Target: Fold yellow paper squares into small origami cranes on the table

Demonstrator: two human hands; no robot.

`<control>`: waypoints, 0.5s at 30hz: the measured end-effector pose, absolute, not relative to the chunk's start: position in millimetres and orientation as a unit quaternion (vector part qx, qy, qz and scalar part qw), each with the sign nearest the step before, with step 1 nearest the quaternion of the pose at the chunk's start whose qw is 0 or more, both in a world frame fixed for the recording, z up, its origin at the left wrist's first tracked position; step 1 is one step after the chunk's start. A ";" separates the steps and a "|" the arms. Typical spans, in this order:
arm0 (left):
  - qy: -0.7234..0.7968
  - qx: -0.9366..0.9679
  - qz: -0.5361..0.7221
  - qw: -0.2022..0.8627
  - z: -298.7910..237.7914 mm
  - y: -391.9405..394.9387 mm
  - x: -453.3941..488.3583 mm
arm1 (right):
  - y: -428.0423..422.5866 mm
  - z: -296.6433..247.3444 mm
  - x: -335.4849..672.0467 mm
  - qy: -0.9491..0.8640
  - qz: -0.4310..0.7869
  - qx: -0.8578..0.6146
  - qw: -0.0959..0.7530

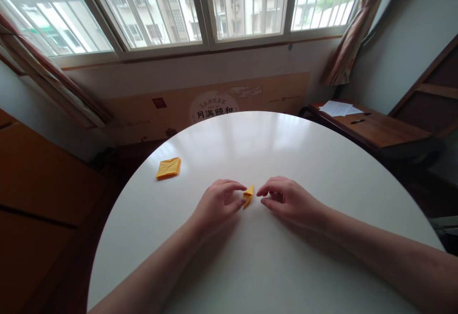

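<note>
At a glossy white round table (272, 266), a person's left hand (216, 203) brings thumb and forefinger to the left edge of a small, folded yellow paper piece (249, 192) near the middle of the surface, though whether that grip is clamped on it cannot be told. The right hand (288, 200) hovers just beside the piece, thumb and forefinger of its grip slightly apart with nothing between them. A flat, squarish stack of folded yellow paper (168, 168) lies farther off, toward the table's left rim.
</note>
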State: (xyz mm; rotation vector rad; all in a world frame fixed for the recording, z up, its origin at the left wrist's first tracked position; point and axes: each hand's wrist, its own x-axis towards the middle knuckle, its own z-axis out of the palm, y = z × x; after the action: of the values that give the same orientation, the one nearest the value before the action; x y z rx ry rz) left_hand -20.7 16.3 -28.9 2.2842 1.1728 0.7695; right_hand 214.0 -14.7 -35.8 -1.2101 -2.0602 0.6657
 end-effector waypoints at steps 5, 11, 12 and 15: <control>0.404 0.844 0.274 0.223 -28.4 18.7 -12.7 | -13.2 -37.9 210.0 -0.785 0.249 -0.464 0.326; 0.398 0.847 0.285 0.209 -31.0 19.0 -11.2 | -12.3 -39.0 206.2 -0.787 0.238 -0.462 0.332; 0.398 0.846 0.288 0.207 -31.9 19.2 -11.7 | -12.4 -39.1 205.9 -0.789 0.234 -0.461 0.332; 0.401 0.846 0.289 0.200 -34.3 19.3 -13.0 | -13.2 -39.1 205.1 -0.793 0.220 -0.459 0.336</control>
State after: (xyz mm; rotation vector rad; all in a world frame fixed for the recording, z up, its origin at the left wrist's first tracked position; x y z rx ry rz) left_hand -13.0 19.3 -34.3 2.3655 1.1198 0.8088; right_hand 205.1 -13.2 -39.1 -1.1955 -2.0665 0.5744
